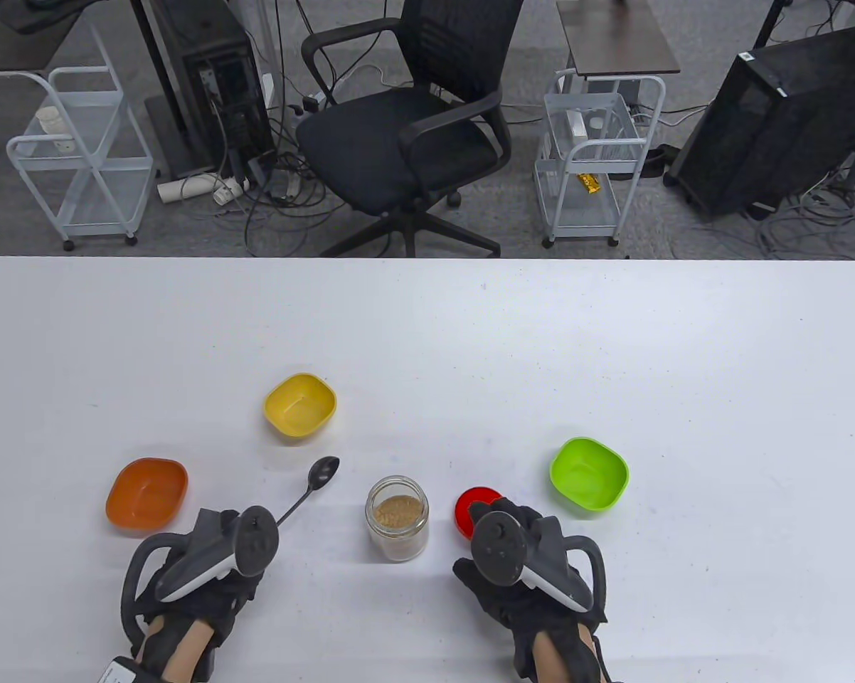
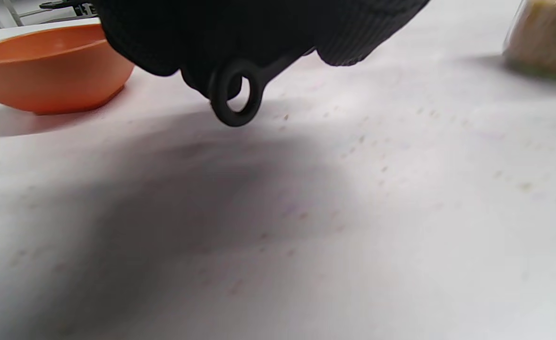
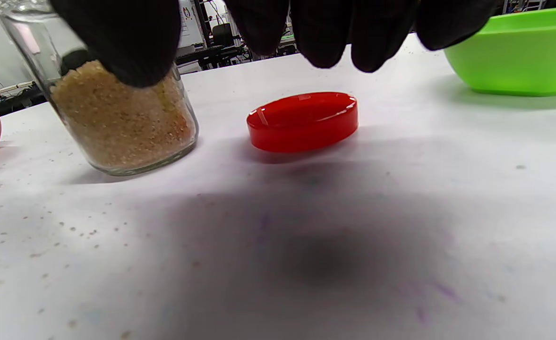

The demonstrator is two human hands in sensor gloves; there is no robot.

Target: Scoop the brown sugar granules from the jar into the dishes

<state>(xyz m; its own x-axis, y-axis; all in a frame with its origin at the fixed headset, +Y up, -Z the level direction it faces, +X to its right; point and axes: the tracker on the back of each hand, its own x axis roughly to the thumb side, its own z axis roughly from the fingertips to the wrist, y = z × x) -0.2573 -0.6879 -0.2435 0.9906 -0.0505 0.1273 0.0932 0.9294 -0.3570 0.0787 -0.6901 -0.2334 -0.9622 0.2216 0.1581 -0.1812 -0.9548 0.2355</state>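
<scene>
My left hand (image 1: 207, 569) grips the spoon (image 1: 314, 487), bowl raised toward the yellow dish (image 1: 300, 404) | my right hand (image 1: 523, 569) hovers spread, holding nothing, above the red lid (image 3: 303, 121) | open jar (image 1: 397, 517) of brown sugar stands between them.

- We note a black office chair (image 1: 406, 135) beyond the white table (image 1: 612, 341).
- We record two white wire carts (image 1: 79, 153), (image 1: 595, 160) flanking it, beside computer towers (image 1: 210, 85).
</scene>
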